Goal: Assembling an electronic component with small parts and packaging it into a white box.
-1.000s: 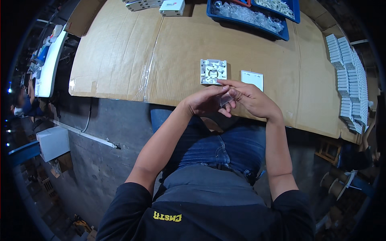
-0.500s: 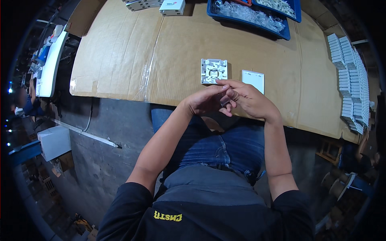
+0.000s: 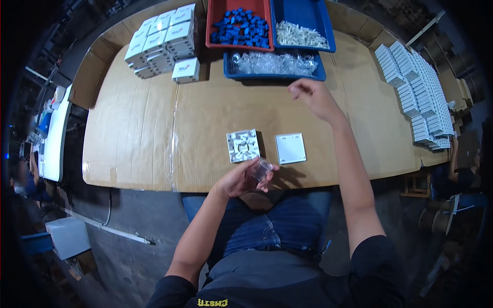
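My left hand [image 3: 240, 179] is closed around a small clear plastic piece [image 3: 262, 168] at the table's front edge. Just beyond it lies a square white plastic housing [image 3: 243, 146], its inside with a round central ring facing up. A flat square white cover [image 3: 290, 148] rests to the right of the housing, apart from it. My right hand [image 3: 316, 100] is stretched forward over the cardboard, just in front of a blue tray [image 3: 275, 77] of clear plastic pieces. Its fingers are loosely bent and parted, with nothing visible in them.
Behind the tray stand a red bin [image 3: 239, 47] of blue parts and a blue bin [image 3: 303, 49] of slim white parts. White boxes [image 3: 162, 38] are stacked at the far left, with a single box [image 3: 186, 71] in front. Piled white units [image 3: 418, 95] line the right edge.
My right hand has left my left hand and moved forward toward the trays. The clear piece stays in my left hand. The view has tilted up, showing more of the table's far side.
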`<state>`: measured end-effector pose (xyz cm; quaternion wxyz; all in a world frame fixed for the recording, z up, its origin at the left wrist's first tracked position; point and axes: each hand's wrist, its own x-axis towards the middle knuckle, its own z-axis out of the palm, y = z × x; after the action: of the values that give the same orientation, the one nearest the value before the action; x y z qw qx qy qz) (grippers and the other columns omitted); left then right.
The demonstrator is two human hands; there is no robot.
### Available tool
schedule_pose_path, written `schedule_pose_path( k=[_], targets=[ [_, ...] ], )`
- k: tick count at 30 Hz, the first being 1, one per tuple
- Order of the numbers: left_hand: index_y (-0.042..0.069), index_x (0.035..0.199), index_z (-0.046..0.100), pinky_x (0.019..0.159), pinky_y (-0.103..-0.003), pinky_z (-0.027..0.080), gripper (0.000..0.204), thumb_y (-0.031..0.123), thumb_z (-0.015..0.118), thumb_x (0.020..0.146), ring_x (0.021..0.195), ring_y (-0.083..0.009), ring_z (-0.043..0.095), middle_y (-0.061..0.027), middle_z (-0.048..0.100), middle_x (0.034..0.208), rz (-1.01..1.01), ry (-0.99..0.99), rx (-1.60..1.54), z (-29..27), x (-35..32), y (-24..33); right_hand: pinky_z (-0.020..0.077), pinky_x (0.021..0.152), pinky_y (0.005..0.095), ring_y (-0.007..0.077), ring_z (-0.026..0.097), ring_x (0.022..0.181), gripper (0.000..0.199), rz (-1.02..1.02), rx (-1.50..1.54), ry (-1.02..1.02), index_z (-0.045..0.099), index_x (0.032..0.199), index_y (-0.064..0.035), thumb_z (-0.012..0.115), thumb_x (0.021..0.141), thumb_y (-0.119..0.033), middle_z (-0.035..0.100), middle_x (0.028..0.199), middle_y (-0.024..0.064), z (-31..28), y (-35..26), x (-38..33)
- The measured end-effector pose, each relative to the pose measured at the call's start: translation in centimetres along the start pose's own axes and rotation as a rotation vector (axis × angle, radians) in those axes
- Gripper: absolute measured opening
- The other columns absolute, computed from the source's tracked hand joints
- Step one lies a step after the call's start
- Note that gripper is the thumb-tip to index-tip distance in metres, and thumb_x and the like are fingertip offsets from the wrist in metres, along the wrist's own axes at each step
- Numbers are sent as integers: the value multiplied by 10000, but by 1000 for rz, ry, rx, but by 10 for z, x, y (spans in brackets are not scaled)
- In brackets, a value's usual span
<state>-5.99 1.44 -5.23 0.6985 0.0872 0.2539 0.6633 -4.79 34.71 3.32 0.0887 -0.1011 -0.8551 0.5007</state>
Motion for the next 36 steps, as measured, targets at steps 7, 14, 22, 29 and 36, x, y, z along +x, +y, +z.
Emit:
schedule_pose_path(
  k=[7,14,22,29,36],
  targets=[
    [-69,1367,569,832,-394,560,642,495,430,1092,744,-144,586,-72,651,959,17,42,24,4,-4,3,565,755,364,251,745,856,183,-84,-585,582,740,1099,-94,692,969,-212,773,970,92,-74,36,125],
    [-52,1342,601,846,-386,570,637,513,474,1076,751,-139,592,-73,670,985,-3,38,28,6,-5,5,563,841,444,298,696,1017,167,-62,-844,542,745,1091,-149,671,956,-214,712,1056,47,-86,41,183],
    [-62,1338,602,848,-393,567,665,532,494,1060,756,-151,587,-79,678,994,-36,67,67,12,0,8,568,868,435,290,684,1034,182,-177,-1045,473,756,1115,-173,676,955,-203,629,1087,42,-87,60,209],
    [-58,1351,602,870,-353,589,600,469,485,1089,837,-137,627,-68,671,1017,-37,-1,30,8,-1,13,566,838,440,292,695,1018,147,-186,-786,572,746,1053,-161,698,918,-196,677,1076,66,-91,54,206],
    [-66,1336,599,844,-388,578,647,512,485,1067,763,-150,588,-77,672,989,-53,66,80,10,0,10,557,830,422,343,722,969,196,-92,-488,719,722,1036,-141,755,869,-239,761,1013,103,-109,73,203]
  ],
)
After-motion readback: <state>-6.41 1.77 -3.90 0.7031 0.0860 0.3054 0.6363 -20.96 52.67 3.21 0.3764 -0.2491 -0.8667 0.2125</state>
